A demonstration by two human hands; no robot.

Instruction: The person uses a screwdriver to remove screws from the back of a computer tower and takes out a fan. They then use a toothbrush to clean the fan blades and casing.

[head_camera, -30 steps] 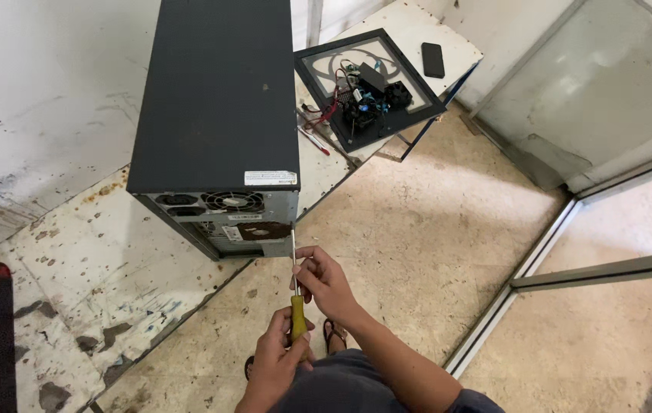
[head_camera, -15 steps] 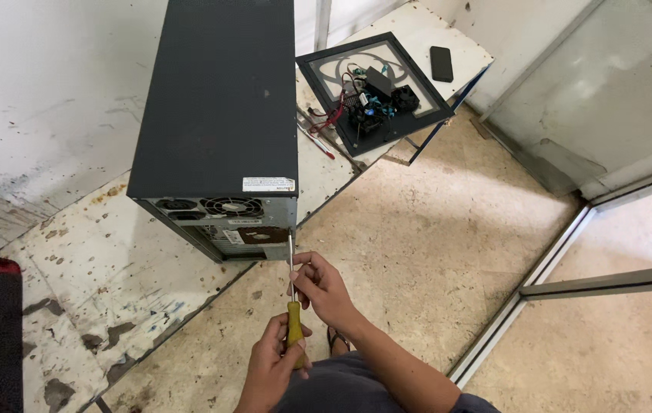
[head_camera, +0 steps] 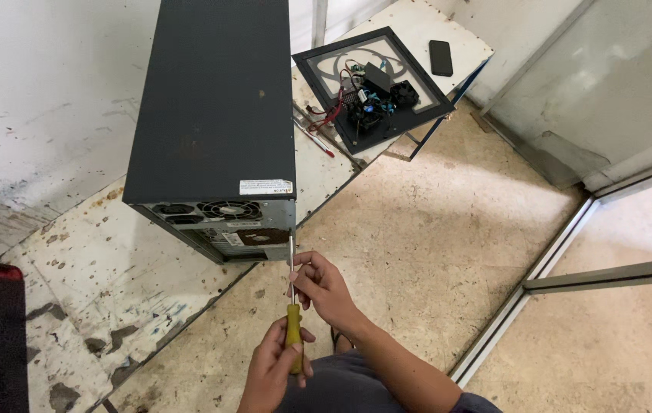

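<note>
Head view: hands unmoved since earlier; left hand grips yellow-handled steel screwdriver, right hand pinches its shaft below dark grey metal computer tower.

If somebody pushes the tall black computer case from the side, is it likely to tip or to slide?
The computer case stands upright on the white table, tall and narrow, so a push near its top would probably tip it rather than slide it. Its rear corner stands close to the table's edge, so a fall there seems possible. It looks rigid and probably heavy.
</note>
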